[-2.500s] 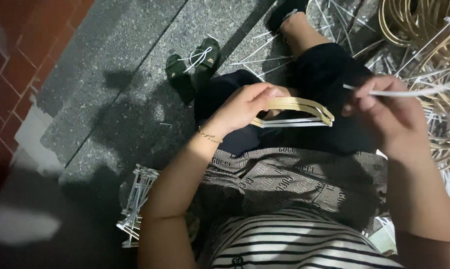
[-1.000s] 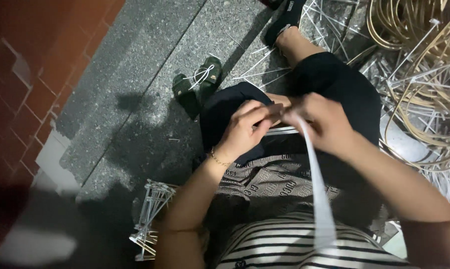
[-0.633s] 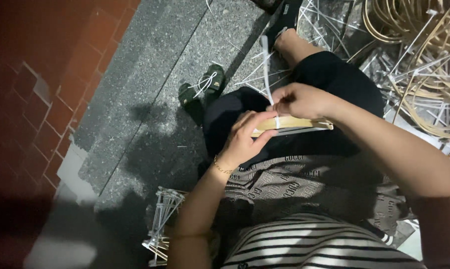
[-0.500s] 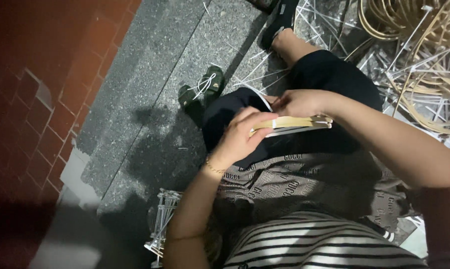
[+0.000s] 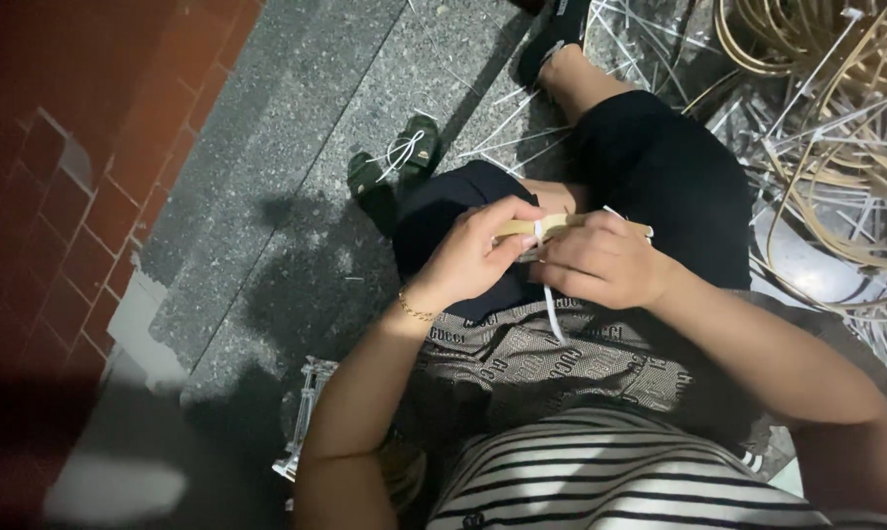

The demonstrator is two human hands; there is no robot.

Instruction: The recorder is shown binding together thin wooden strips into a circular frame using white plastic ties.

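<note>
**Head view: two hands close on a bundle of pale strips above the lap**

Head view, looking straight down on a seated person: the left hand is curled around one end of a flat bundle of tan strips, fingers wrapped over it from the left. The right hand is closed over the other end, knuckles up, hiding most of the bundle's right half. The bundle lies crosswise between the two hands, its long axis running left to right and tipped only slightly; both hands touch it, and neither stands nearer than the other. A thin white band loops over the bundle just beside the left thumb and hangs straight down toward the patterned cloth on the lap. Green sandals sit on the grey stone floor beyond the knees, and coils of cane lie heaped well to the right.
</note>
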